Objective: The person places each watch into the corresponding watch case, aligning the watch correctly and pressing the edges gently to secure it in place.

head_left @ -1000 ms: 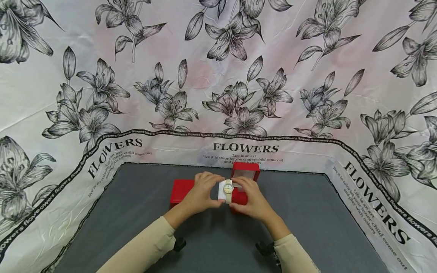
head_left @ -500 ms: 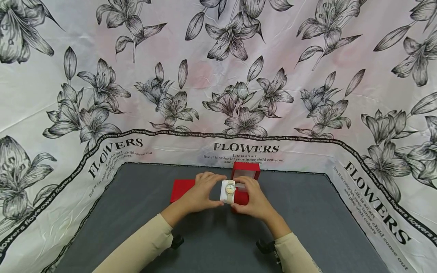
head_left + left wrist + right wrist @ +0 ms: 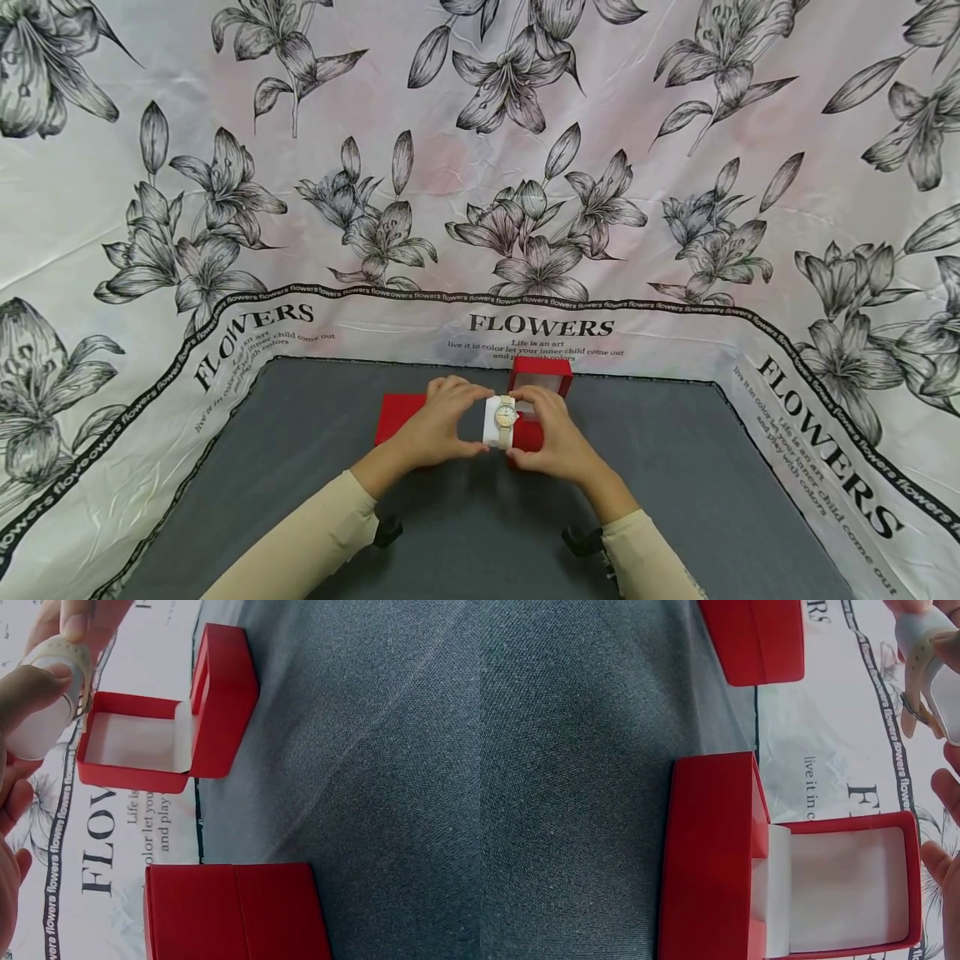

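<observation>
A small wristwatch [image 3: 506, 416] with a pale dial and cream strap is wrapped round a white watch cushion [image 3: 491, 422]. It is held up over the table between both hands in the head view. My left hand [image 3: 442, 425] pinches the cushion's left end between thumb and fingers. From the other side, my right hand [image 3: 555, 432] grips the watch and cushion, its thumb at the lower edge. The strap [image 3: 915, 679] and its buckle show below the cushion in the right wrist view. Behind the right hand stands an open red box [image 3: 231, 712], its lid [image 3: 913, 881] raised.
A second red box [image 3: 240, 911], closed, sits to the left, partly behind the left hand. The grey table [image 3: 675, 483] ends at a white flower-printed cloth [image 3: 420, 333] at the back. Dark straps circle both wrists.
The watch and cushion have shifted slightly right from one second ago, and the left forearm has moved a little left. Both hands keep their hold; the boxes stay put.
</observation>
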{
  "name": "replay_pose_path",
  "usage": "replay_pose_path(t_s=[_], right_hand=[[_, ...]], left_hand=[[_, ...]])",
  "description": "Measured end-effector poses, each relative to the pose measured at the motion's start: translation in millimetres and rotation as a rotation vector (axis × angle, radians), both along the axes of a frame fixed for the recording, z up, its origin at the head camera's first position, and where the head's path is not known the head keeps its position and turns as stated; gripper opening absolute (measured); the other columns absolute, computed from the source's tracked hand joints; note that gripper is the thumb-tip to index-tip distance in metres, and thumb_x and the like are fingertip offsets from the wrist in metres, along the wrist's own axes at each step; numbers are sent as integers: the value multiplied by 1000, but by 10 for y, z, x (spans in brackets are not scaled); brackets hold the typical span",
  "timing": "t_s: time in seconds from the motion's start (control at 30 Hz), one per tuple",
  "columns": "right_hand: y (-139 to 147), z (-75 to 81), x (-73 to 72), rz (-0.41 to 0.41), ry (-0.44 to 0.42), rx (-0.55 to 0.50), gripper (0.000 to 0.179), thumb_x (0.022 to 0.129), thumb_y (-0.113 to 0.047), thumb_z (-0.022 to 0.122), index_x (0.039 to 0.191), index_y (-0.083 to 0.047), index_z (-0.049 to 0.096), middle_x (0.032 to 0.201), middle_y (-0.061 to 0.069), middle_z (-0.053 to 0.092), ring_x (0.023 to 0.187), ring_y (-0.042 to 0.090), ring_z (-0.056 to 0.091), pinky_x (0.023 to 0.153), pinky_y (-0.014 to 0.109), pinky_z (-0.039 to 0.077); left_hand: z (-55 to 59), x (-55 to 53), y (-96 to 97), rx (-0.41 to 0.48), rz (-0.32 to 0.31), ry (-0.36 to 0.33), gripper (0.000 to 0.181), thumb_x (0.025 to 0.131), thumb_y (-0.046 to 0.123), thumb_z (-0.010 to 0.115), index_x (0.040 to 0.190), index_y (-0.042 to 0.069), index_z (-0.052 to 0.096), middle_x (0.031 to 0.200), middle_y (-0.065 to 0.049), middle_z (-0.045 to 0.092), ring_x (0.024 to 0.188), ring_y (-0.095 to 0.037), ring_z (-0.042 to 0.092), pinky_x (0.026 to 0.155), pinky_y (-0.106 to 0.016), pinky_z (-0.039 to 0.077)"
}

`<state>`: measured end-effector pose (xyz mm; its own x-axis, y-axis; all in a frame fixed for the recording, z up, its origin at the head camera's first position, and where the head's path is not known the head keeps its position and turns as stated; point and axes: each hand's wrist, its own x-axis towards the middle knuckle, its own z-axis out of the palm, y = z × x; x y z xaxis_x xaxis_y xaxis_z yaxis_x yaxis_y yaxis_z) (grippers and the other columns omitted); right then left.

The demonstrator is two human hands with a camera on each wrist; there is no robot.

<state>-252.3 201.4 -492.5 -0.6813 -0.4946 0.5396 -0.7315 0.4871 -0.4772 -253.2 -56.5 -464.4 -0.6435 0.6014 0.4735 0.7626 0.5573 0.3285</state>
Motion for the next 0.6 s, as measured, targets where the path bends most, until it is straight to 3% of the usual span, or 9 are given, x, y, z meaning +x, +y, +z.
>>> replay_pose_path(t_s=[0.6], right_hand=[[-45, -6, -48, 13, 30, 19, 77, 73, -23, 87, 139, -13, 49, 140, 5, 53, 129, 25, 45, 110, 61, 29]], left_hand=[[-55, -19, 10, 10, -1, 30, 77, 76, 36, 91, 142, 14, 57, 133, 0, 65, 119, -14, 48, 107, -50, 29]])
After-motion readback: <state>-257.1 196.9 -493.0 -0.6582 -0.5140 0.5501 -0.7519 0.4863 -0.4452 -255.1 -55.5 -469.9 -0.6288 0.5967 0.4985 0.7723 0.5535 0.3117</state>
